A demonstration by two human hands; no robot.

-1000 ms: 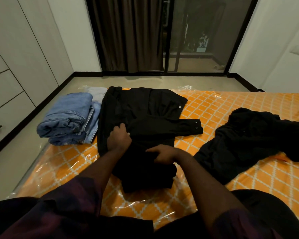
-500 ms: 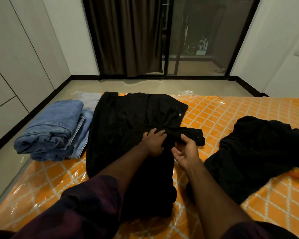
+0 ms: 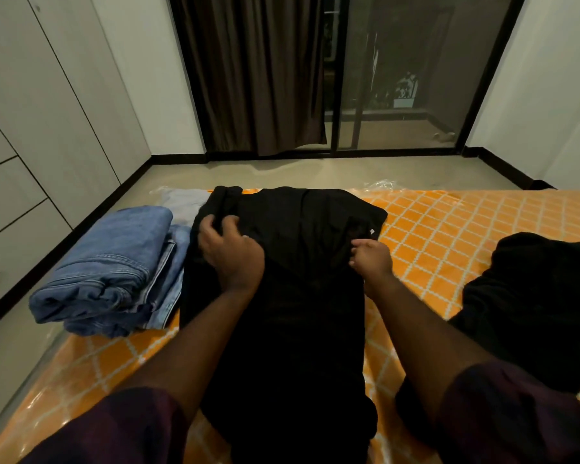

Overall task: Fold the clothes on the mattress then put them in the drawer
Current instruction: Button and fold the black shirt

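L hand [image 3: 232,254] fingers curled, gripping black shirt [image 3: 302,296] near its left edge; R hand [image 3: 370,259] pinches right edge, both arms stretched fwd.

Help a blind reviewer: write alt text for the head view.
Two hands grip a black shirt laid flat on an orange mattress: left hand at its left edge, right hand at its right. Folded jeans lie left of it, a crumpled black garment right.
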